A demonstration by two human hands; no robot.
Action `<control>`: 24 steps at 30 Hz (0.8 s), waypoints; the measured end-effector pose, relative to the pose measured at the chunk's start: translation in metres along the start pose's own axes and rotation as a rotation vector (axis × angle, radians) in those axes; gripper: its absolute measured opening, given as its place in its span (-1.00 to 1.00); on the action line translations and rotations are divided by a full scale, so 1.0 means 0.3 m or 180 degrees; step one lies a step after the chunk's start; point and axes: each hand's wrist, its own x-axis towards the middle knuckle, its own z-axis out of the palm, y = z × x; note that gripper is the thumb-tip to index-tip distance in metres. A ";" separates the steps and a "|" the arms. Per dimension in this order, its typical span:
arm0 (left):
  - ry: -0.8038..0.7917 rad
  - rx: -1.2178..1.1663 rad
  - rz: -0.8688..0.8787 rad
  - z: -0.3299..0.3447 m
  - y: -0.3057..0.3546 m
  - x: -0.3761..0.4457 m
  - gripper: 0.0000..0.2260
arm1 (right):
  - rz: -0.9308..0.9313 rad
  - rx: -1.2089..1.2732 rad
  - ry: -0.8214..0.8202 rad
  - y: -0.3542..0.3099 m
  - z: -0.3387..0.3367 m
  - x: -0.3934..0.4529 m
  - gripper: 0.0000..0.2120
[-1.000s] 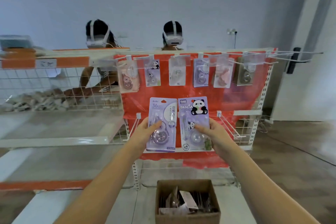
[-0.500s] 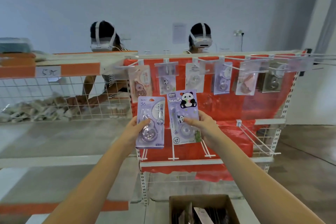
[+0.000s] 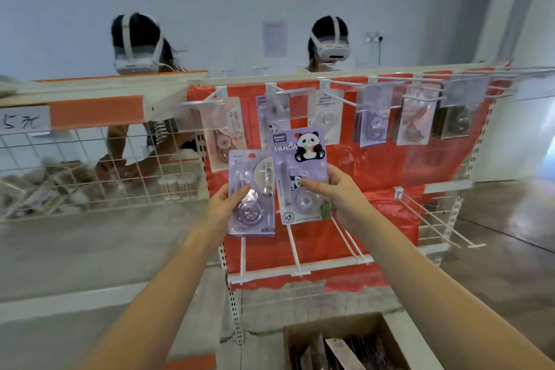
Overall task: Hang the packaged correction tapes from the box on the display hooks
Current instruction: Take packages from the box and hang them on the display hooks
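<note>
Left hand (image 3: 223, 209) pinching lilac blister pack marked "36" (image 3: 251, 193), thumb across its clear front, fingers behind. Right hand (image 3: 339, 198) gripping purple "PANDA" blister pack (image 3: 301, 176) likewise, thumb on front. Both packs upright, edges side by side, raised before red-backed display rack (image 3: 387, 171), below top row of white wire hooks (image 3: 336, 97) carrying hung packs. Lower hooks (image 3: 295, 252) bare. Brown cardboard box (image 3: 303, 336) at bottom edge, open, holding more packaged items, contents indistinct. White wire basket (image 3: 90, 177) at left, filled with blurred goods.
</note>
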 end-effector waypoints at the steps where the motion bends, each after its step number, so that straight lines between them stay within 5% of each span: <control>1: -0.0027 -0.0010 -0.0004 0.002 0.000 0.008 -0.55 | -0.0036 0.0030 0.0006 -0.008 0.000 0.008 -0.72; 24: -0.0182 -0.0111 0.0172 0.019 0.007 0.145 -0.59 | -0.0363 -0.0037 -0.0179 -0.040 0.050 0.148 -0.73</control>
